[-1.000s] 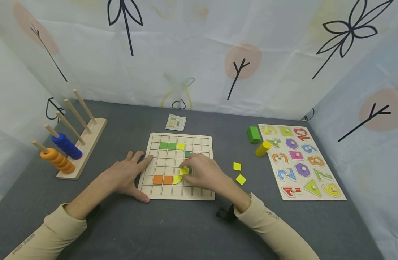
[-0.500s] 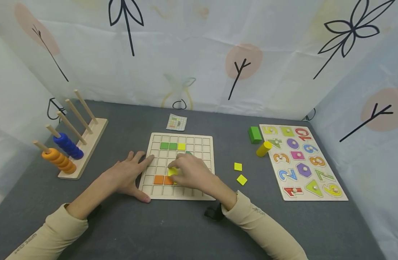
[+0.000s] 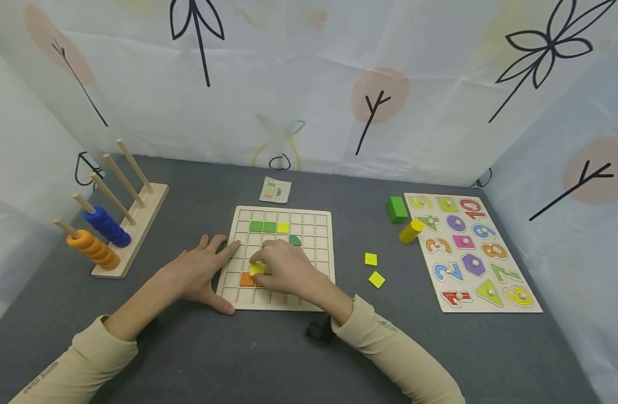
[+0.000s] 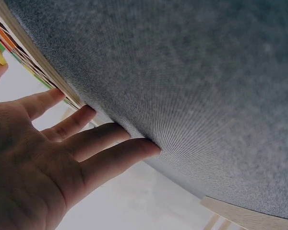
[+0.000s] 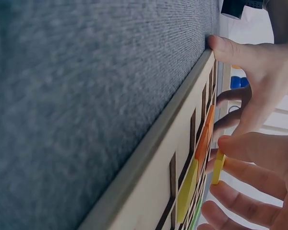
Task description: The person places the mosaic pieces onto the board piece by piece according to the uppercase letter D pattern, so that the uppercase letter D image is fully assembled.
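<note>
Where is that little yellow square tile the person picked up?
In the head view the yellow square tile is pinched in the right hand, just above the orange tiles at the lower left of the wooden grid board.

- The grid board [image 3: 319,235] lay on the table [image 3: 268,359] straight before me.
- My left hand [image 3: 198,272] rested flat at the board's left edge, fingers touching it.
- My right hand [image 3: 289,269] was over the board's near rows, pinching a square tile [image 3: 256,269] just above them.
- Behind the board lay a small card [image 3: 275,190].
- The peg rack [image 3: 129,235] stood far left.
- Two loose tiles [image 3: 373,269] lay right of the board; beyond them, a block [image 3: 396,209] and a cylinder [image 3: 410,231], then the number puzzle [image 3: 526,306] far right.
</note>
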### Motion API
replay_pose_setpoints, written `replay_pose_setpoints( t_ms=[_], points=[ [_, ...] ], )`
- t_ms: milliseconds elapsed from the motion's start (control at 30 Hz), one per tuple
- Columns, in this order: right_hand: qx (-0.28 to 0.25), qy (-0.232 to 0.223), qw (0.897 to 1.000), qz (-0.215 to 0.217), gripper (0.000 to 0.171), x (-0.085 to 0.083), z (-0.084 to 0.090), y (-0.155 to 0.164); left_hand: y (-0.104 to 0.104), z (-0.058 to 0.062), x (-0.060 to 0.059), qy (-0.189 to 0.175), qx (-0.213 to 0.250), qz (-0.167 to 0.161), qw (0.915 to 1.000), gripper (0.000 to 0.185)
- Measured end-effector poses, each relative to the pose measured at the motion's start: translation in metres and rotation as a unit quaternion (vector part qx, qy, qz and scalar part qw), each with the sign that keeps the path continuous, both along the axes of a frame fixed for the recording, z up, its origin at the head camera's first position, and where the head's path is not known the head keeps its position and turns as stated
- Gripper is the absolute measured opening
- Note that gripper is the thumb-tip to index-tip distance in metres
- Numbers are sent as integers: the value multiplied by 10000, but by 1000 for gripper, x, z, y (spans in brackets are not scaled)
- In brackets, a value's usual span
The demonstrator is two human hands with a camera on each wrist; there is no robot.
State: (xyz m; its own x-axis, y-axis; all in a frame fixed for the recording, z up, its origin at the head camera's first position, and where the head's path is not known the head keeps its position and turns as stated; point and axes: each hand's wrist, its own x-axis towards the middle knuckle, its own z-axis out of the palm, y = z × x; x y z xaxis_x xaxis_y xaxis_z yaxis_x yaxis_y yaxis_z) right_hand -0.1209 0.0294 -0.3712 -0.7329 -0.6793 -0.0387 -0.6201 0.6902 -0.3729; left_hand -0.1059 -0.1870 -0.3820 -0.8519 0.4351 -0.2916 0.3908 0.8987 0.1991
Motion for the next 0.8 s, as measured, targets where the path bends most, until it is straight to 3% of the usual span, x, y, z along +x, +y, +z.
replay_pose_setpoints(
  t_ms=[433, 800],
  points=[
    [-75, -20, 9999, 94, 25, -4, -4, -11, -1, -1, 0, 40, 32, -46, 10000, 139],
    [91, -68, 9999, -76, 24, -8, -7, -13, -1, 0, 0, 48, 20, -32, 10000, 138]
  ],
)
